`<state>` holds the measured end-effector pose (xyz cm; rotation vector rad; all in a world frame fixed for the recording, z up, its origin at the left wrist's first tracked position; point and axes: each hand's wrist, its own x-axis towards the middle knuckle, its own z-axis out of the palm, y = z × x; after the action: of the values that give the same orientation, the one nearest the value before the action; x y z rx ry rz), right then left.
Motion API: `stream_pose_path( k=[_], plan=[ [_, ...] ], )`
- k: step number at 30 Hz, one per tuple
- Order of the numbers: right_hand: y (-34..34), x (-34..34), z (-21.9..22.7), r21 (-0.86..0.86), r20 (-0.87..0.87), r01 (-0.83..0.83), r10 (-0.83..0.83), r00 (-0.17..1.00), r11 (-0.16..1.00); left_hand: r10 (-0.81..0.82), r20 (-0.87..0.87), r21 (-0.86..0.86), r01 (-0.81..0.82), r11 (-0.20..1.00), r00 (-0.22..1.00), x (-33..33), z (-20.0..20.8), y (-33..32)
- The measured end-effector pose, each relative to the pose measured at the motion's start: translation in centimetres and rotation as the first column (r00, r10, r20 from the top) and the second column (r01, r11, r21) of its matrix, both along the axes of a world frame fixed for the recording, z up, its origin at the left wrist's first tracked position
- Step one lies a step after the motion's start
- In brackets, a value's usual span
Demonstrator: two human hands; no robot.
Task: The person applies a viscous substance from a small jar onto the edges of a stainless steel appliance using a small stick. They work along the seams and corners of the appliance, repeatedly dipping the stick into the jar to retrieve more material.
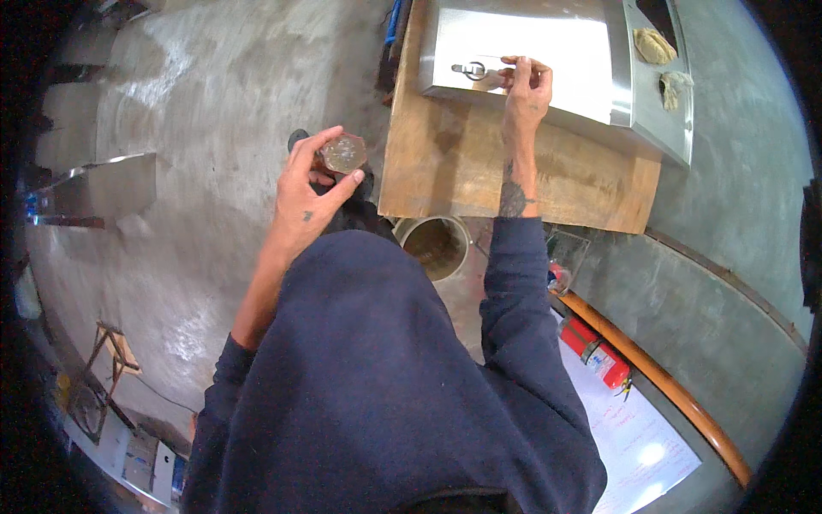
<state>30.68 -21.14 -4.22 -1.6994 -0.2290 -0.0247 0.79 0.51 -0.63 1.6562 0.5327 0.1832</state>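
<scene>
My left hand (pixel 310 182) is curled around an eight-sided, glassy-looking brownish container (pixel 344 154), seen from above, to the left of a wooden bench. What is inside it I cannot make out. My right hand (pixel 526 81) is over the front part of a shiny stainless steel box (pixel 548 34), its thumb and fingertips drawn together. Whether a small thing sits between them is hidden. Just left of those fingers, a dark ring (pixel 474 71) and a small metal tab lie on or are fixed to the steel. The fingers are mirrored in the metal.
The steel box rests on a wooden bench (pixel 514 163). Two crumpled cloths (pixel 654 47) lie on its right side. Below the bench's near edge stands a round bucket (pixel 435 248). A red fire extinguisher (pixel 595 351) and a white board (pixel 642 437) are at lower right.
</scene>
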Motion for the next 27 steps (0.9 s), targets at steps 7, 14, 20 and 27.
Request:
stream_pose_path(
  k=[7, 14, 20, 27],
  plan=[
    [3.4, -3.2, -0.5, 0.036, 0.151, 0.216, -0.219, 0.964, 0.976, -0.225, 0.15, 0.077, 0.215, 0.973, 0.963, 8.5, 2.6, -1.3],
    [4.4, -4.2, -1.7, -0.207, 0.257, 0.26, -0.204, 0.945, 0.943, -0.257, 0.113, 0.071, 0.25, 0.966, 0.96, 8.0, 2.3, -0.5],
    [5.1, -4.1, -1.1, -0.069, 0.215, 0.305, -0.284, 0.934, 0.95, -0.215, 0.037, 0.022, 0.214, 0.977, 0.976, 4.7, 0.9, 0.2],
    [5.8, -4.5, 0.8, 0.224, 0.197, 0.27, -0.315, 0.928, 0.936, -0.145, 0.046, 0.011, 0.145, 0.989, 0.988, 3.4, 0.4, 0.9]
  ],
)
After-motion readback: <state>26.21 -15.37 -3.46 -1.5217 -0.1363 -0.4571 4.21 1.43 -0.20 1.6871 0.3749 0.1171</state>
